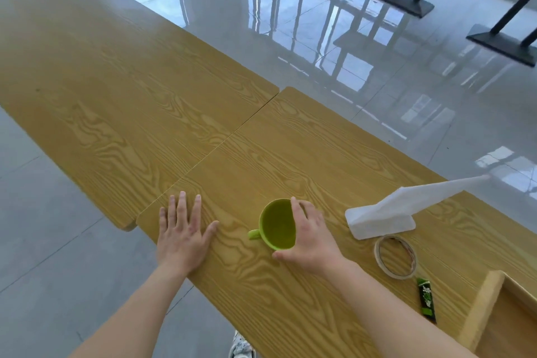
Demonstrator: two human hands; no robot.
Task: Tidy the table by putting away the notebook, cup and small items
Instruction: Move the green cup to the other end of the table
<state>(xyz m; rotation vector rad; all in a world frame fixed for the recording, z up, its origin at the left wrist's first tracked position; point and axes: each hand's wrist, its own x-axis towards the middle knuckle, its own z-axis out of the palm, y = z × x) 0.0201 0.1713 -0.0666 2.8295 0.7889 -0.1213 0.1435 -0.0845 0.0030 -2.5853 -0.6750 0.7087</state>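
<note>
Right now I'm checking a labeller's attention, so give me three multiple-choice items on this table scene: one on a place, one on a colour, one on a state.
1. Where does the tape roll lie?
A. left of the cup
B. between the tissue pack and the green sachet
C. inside the wooden tray

2. What colour is the cup?
A. green
B. white
C. red

3. What is the left hand doing?
A. gripping the cup
B. lifting the tape
C. lying flat on the table

Answers:
1 B, the roll sits just nearer the camera than the tissues, with the sachet nearer still.
2 A, wall and handle are lime green.
3 C, its fingers are spread on the wood, while the right hand wraps the cup.
</note>
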